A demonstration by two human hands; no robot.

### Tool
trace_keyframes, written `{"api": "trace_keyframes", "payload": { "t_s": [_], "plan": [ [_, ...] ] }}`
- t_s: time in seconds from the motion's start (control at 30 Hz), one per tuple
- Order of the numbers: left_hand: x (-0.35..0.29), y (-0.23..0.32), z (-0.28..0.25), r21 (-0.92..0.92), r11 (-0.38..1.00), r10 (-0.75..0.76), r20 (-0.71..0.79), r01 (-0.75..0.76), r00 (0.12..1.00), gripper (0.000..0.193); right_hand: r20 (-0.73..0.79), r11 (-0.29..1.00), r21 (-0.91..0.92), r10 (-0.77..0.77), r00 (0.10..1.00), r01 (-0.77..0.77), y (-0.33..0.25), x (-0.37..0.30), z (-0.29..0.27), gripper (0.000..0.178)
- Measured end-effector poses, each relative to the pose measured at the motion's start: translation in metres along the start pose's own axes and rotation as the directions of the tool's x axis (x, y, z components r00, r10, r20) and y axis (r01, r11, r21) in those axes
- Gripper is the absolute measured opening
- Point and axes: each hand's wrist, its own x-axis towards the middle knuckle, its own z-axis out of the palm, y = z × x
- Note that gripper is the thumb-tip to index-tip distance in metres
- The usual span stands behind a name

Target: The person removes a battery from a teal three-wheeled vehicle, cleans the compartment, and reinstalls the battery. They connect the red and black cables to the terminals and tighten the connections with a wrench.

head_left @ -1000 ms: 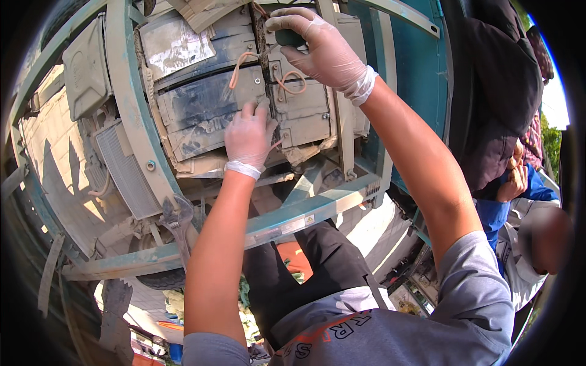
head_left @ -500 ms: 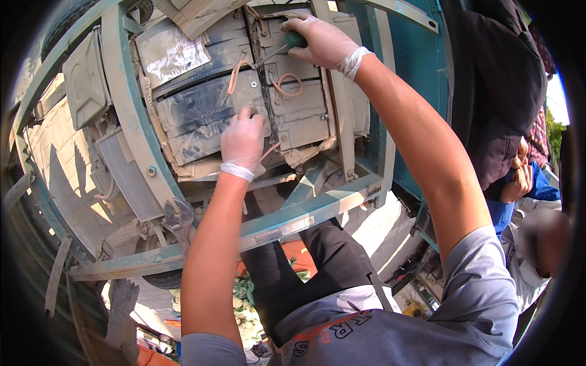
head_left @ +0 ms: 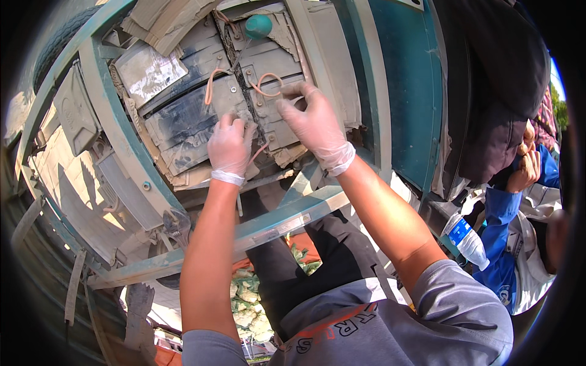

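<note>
Dusty dark batteries (head_left: 177, 131) sit side by side inside a teal metal frame (head_left: 110, 110), with bolts on their tops. My left hand (head_left: 229, 149), in a clear glove, rests over the near end of the left battery. Its fingers are curled, and what they hold, if anything, is hidden. My gloved right hand (head_left: 317, 125) is above the right-hand batteries, thumb and fingers apart. Close to its fingertips curves a looped orange cable (head_left: 261, 91). A second orange cable (head_left: 209, 88) stands bent on the left. Farther off, a green-handled screwdriver (head_left: 258, 26) leans untouched among the batteries.
An adjustable wrench (head_left: 177, 226) lies at the frame's near left corner. Folded cardboard (head_left: 165, 24) covers the far end. Cauliflowers (head_left: 247, 305) are below my legs. At right, a person in blue sleeves (head_left: 503, 226) is near a water bottle (head_left: 467, 241).
My right hand has let go of the screwdriver and come nearer, toward the looped cable. My left hand stays over the battery. The view has shifted, and a water bottle now shows at right.
</note>
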Motion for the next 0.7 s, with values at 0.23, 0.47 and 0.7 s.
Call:
{"api": "trace_keyframes", "payload": {
  "t_s": [0.23,0.47,0.7],
  "plan": [
    [0.007,0.000,-0.009,0.009,0.993,0.118,0.057,-0.119,0.991,0.020,0.309,0.991,0.136,-0.037,0.950,-0.006,0.033,-0.082,0.089,0.032],
    [0.021,0.006,-0.017,0.066,0.997,0.034,0.089,-0.040,0.995,0.023,0.626,0.567,0.450,0.351,0.697,-0.690,0.029,-0.067,0.130,0.027],
    [0.014,0.013,-0.077,-0.695,0.416,-0.635,0.240,0.587,0.734,0.021,0.399,0.323,0.789,0.379,0.835,-0.523,-0.003,-0.095,0.100,0.016]
  ]
}}
